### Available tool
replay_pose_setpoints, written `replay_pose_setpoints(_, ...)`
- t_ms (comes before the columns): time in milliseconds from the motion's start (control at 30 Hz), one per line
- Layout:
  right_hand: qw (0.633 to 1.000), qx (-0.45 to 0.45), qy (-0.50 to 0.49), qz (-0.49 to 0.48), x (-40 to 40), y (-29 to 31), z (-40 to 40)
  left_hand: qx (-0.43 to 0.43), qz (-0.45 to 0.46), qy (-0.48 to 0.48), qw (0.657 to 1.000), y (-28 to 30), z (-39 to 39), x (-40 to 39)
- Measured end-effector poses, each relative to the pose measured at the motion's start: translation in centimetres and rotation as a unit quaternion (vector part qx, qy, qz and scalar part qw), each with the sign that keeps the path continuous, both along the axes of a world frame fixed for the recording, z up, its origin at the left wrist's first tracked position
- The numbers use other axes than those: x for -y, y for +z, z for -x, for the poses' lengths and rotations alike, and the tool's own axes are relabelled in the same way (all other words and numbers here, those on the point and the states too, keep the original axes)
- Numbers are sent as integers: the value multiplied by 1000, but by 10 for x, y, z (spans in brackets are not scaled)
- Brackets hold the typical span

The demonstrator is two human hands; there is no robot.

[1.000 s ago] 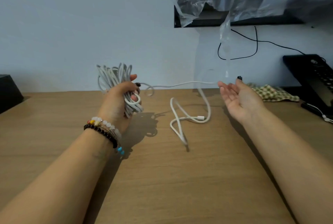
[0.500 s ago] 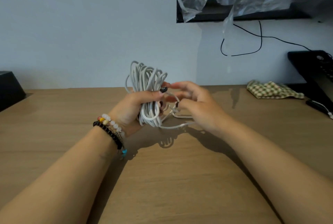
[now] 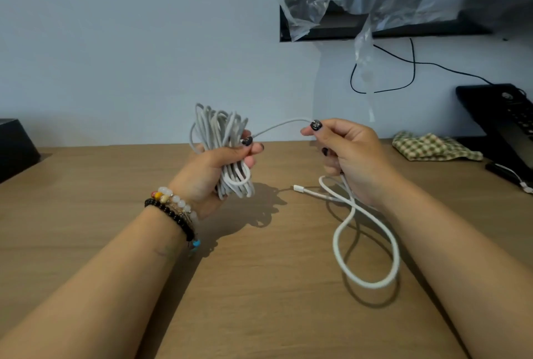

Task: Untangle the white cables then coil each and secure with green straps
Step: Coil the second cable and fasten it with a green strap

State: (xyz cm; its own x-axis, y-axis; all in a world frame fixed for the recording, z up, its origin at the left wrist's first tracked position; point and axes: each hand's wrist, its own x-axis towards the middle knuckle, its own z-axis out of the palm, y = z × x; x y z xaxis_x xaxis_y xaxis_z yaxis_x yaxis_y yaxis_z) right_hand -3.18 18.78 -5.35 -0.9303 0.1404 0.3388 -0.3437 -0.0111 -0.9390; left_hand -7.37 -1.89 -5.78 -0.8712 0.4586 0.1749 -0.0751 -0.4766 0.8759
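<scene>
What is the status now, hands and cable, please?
Left hand grips white cable bundle. Right hand pinches loose strand, tail looped on table. No green straps visible.

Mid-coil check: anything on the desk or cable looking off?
Nothing damaged. The coiled bundle in the left hand looks uneven. The right hand holds the loose tail, still looped on the desk.

The left hand (image 3: 213, 168) holds a coiled bundle of white cable (image 3: 222, 142) upright above the wooden counter (image 3: 86, 200). The right hand (image 3: 350, 153) pinches the strand leading from it, and the loose end (image 3: 366, 243) loops down onto the counter, its plug (image 3: 298, 188) lying flat.
</scene>
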Motion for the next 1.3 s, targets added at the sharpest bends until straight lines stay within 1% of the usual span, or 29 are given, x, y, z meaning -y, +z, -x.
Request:
replay_pose_setpoints(67, 999, -16, -21, -28, 2, 0, -1, -10, 36, -5, 999, -3, 0, -1)
replay_pose_setpoints(167, 987, -62, -61, -137, 7, 0, -5, -14, 51, -11, 999, -5, 1, 0)
replay_pose_setpoints(300, 971, -100, -48, -213, 16, -6, -8, 14, 79, -17, 997, -5, 0, 0)
replay_pose_setpoints(367, 948, -130, -66, -283, 17, -11, -6, 16, 107, -28, 994, -7, -3, -3)
replay_pose_setpoints(433, 918, -157, -94, -353, 16, -15, -2, 0, 139, -28, 990, -9, -6, -7)
replay_pose_setpoints(567, 864, -163, -111, -464, 16, -15, -1, -38, 183, -7, 982, -13, -9, -14)
replay_pose_setpoints(700, 816, -151, -134, -542, 21, -12, -4, -54, 188, 23, 980, -14, -8, -16)
replay_pose_setpoints(800, 779, -154, -116, -597, 28, -11, -8, -66, 183, 30, 981, -14, -5, -14)
replay_pose_setpoints(900, 759, -165, -120, -618, 32, -11, -11, -78, 196, 48, 976, -15, -5, -14)
replay_pose_setpoints(1000, 764, -179, -135, -604, 33, -9, -12, -92, 202, 99, 970, -14, -4, -15)
replay_pose_setpoints(1067, 773, -155, -131, -602, 36, -8, -12, -109, 201, 143, 963, -13, -3, -15)
replay_pose_setpoints(1100, 784, -148, -123, -590, 37, -8, -12, -111, 196, 163, 961, -13, -3, -15)
replay_pose_setpoints(1167, 830, -135, -100, -532, 39, -7, -12, -93, 171, 195, 961, -12, 0, -12)
replay_pose_setpoints(1233, 879, -125, -95, -450, 41, -8, -11, -61, 141, 209, 966, -10, 2, -9)
replay_pose_setpoints(1300, 910, -106, -98, -389, 42, -10, -11, -39, 123, 190, 973, -9, 3, -8)
